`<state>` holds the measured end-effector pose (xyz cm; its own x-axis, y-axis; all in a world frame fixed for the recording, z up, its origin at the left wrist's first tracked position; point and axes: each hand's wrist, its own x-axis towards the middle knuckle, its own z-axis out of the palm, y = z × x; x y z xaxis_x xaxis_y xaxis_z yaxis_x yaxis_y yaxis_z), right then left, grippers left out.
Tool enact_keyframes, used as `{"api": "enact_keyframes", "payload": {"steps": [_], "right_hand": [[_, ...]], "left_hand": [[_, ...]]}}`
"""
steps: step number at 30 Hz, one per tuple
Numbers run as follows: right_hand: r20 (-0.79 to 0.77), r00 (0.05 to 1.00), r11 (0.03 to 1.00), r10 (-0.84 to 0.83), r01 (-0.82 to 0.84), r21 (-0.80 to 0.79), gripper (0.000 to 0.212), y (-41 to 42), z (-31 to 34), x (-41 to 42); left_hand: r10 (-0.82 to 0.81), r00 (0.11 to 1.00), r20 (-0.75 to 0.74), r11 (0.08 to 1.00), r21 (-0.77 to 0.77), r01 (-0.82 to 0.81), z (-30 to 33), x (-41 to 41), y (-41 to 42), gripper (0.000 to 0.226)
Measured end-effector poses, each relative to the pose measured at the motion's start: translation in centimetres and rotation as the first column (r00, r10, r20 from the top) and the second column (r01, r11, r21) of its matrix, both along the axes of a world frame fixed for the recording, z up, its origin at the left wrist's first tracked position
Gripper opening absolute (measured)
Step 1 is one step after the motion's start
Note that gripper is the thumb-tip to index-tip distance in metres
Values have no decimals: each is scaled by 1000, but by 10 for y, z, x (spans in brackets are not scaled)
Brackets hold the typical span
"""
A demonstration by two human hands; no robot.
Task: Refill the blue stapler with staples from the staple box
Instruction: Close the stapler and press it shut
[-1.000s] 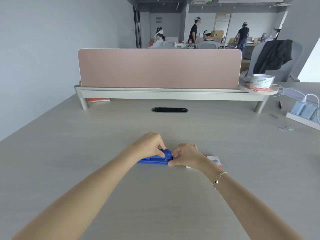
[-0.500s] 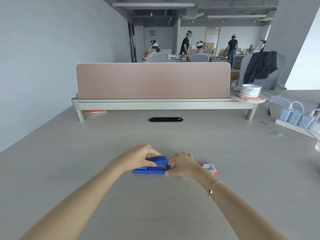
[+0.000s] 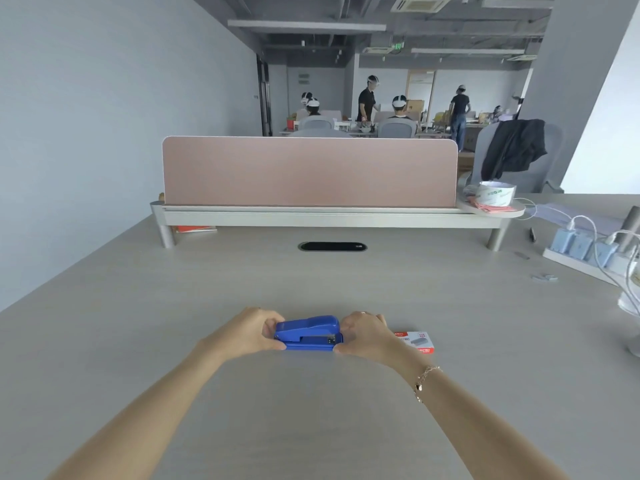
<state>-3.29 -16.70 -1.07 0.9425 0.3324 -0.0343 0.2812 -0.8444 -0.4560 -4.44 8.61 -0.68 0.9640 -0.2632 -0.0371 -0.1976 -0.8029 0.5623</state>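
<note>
The blue stapler (image 3: 309, 333) lies on the desk with its top down, long side facing me. My left hand (image 3: 254, 332) grips its left end, thumb in front and fingers behind. My right hand (image 3: 363, 332) holds its right end the same way. The red and white staple box (image 3: 417, 342) lies flat just right of my right hand, partly hidden by the wrist.
A pink divider (image 3: 310, 171) on a raised shelf crosses the back of the desk, with a tape roll (image 3: 495, 194) on its right end. A power strip with chargers and white cables (image 3: 588, 251) sits at the right. A cable slot (image 3: 332, 246) lies mid-desk. People work far behind.
The stapler's top has come down from its opened position. My left hand slid from on top of it to its left end, and my head has tilted up.
</note>
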Motion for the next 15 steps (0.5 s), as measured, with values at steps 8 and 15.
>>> {"api": "enact_keyframes", "payload": {"steps": [8, 15], "right_hand": [[-7, 999, 998, 34, -34, 52, 19, 7, -2, 2], [-43, 997, 994, 58, -53, 97, 20, 4, 4, 6]], "left_hand": [[-39, 997, 64, 993, 110, 32, -9, 4, -5, 17], [12, 999, 30, 998, 68, -14, -7, 9, -8, 23]]}}
